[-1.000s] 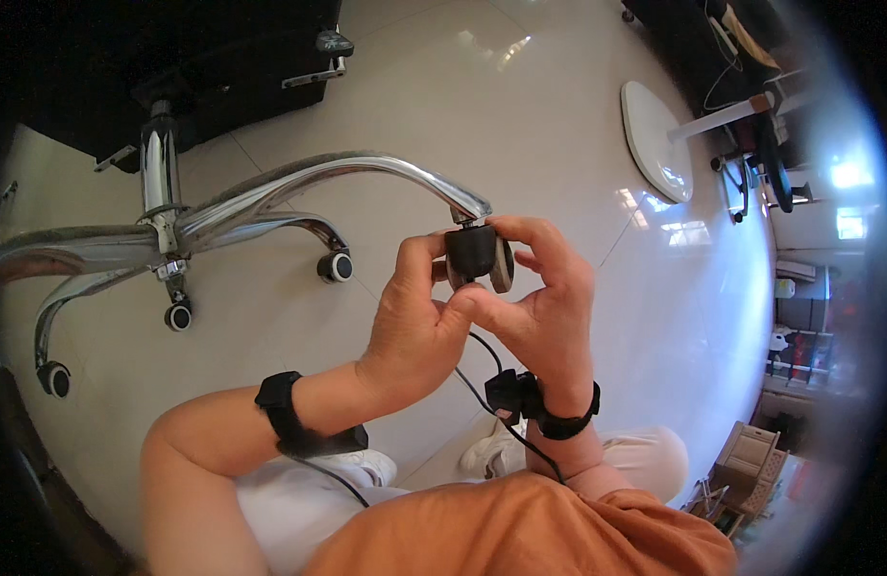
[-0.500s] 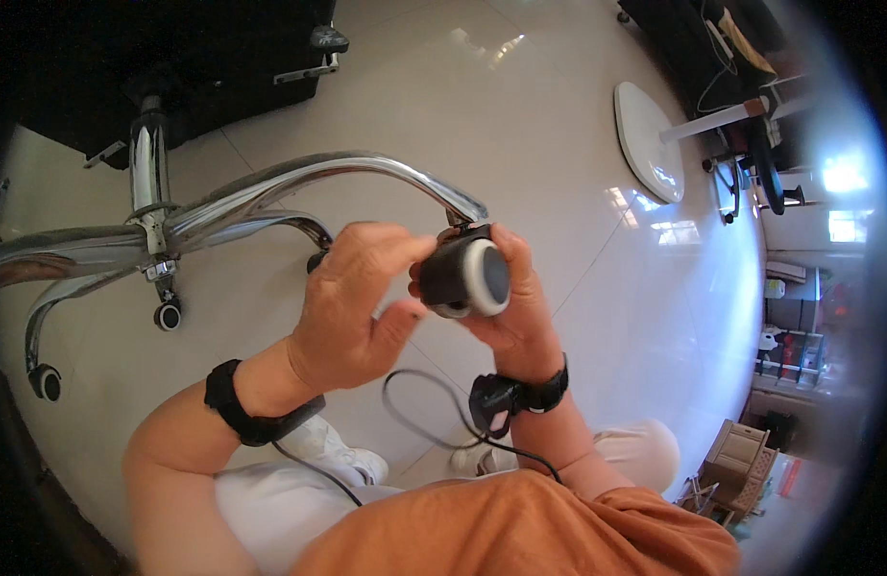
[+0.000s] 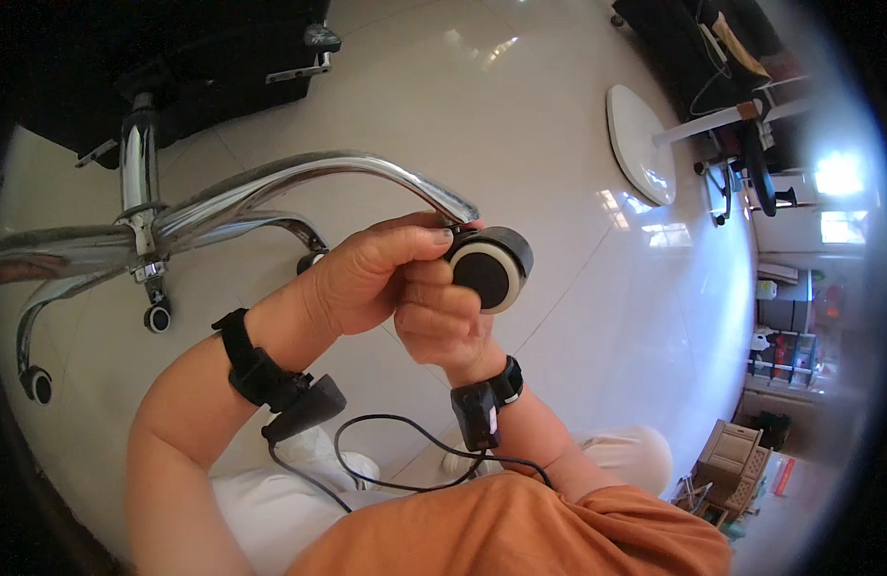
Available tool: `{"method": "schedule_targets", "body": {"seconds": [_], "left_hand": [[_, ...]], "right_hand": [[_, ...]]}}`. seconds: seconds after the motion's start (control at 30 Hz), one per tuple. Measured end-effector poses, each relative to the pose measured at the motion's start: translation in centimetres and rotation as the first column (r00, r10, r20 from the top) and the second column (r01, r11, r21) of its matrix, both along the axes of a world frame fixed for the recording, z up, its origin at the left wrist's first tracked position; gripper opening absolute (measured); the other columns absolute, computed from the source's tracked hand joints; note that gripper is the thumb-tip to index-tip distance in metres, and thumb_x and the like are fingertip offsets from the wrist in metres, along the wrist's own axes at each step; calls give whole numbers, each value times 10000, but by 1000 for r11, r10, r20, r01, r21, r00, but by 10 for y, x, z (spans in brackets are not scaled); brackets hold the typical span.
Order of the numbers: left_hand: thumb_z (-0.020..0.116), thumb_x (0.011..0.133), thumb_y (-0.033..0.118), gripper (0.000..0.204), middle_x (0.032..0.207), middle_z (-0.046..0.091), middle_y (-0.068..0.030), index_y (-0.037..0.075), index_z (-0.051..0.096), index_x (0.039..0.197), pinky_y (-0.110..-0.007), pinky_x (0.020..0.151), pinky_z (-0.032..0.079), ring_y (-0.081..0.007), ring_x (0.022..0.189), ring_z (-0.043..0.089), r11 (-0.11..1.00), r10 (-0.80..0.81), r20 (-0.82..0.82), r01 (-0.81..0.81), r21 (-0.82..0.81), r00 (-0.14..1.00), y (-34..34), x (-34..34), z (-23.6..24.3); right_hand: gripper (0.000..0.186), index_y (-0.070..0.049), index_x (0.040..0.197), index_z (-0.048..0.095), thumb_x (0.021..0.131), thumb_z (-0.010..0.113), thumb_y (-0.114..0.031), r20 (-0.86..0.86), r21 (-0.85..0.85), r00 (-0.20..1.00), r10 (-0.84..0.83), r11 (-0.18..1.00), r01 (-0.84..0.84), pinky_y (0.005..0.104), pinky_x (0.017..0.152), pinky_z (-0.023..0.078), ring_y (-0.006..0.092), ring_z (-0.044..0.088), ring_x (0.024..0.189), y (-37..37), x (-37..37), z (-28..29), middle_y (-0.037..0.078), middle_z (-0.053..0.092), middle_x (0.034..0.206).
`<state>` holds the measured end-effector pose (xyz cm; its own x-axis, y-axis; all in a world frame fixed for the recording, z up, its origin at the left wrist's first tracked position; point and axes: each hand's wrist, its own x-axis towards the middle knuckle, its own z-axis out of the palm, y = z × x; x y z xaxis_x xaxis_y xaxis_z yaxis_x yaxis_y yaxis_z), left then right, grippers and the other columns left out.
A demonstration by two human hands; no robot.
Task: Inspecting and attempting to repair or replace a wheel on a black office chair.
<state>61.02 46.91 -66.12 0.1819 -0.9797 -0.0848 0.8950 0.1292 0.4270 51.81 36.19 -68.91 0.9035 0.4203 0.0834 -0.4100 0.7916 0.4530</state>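
Observation:
A black caster wheel [image 3: 487,276] with a pale rim sits at the end of one curved chrome leg [image 3: 357,163] of an office chair base. My left hand [image 3: 366,274] is closed at the caster's top, thumb pressed beside the stem under the leg's tip. Just below it, my right hand [image 3: 443,326] has its fingers curled tightly against the wheel's left side. Its fingertips are partly hidden. The chair lies tipped over, with its chrome column [image 3: 139,158] running to the black seat [image 3: 203,72].
Other casters [image 3: 158,317] hang from the base's remaining legs at left. A black cable [image 3: 405,418] loops between my wristbands. A white round table base [image 3: 642,144] stands at the upper right, and brown crates [image 3: 731,461] sit at the lower right.
The caster has swivelled, its round face now turned toward me. My left hand has moved right and closed at its top; my right hand has shifted left and curled its fingers beside the wheel.

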Motion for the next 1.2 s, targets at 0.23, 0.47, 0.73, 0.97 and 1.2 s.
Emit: {"method": "schedule_targets", "body": {"seconds": [0.23, 0.47, 0.73, 0.97, 1.2], "left_hand": [[588, 856, 315, 335, 964, 615, -39, 29, 592, 1030, -279, 788, 432, -133, 902, 561, 924, 213, 284, -287, 252, 935, -4, -17, 8], [609, 859, 300, 321, 883, 627, -74, -9, 580, 943, -263, 682, 464, -138, 806, 592, 768, 314, 346, -451, 454, 884, -7, -33, 33], [599, 860, 177, 278, 818, 628, -97, -78, 569, 966, -232, 631, 470, -131, 740, 596, 680, 348, 533, -599, 423, 771, -6, -43, 30], [476, 929, 122, 217, 902, 581, -36, -26, 540, 1075, -228, 687, 464, -70, 768, 526, 695, 284, 794, -686, 216, 537, 6, -48, 10], [566, 865, 140, 210, 898, 613, -79, -21, 579, 1000, -271, 698, 465, -140, 818, 558, 637, 287, 844, -749, 184, 452, 26, -30, 12]], "right_hand": [[313, -13, 764, 590, 871, 489, -290, -38, -781, 980, -194, -606, -150, 266, 454, 441, 148, 550, 462, -75, -22, 17, 82, 573, 567], [415, -73, 911, 613, 532, 781, -97, 605, 201, 705, 371, -927, 315, 367, 755, 443, 260, 538, 854, -27, -17, 100, 66, 600, 922], [396, -56, 903, 571, 543, 731, -19, 661, 167, 724, 197, -979, 114, 365, 713, 454, 288, 537, 817, -7, -3, 66, 94, 581, 915], [387, -31, 893, 491, 582, 722, -25, 663, 76, 740, 111, -994, 81, 333, 645, 454, 251, 542, 754, -6, 2, 57, 91, 544, 825], [178, -15, 940, 515, 781, 569, -76, 94, -996, 841, -533, -45, 82, 252, 647, 486, 154, 570, 704, -6, -5, 51, 80, 570, 858]]}}
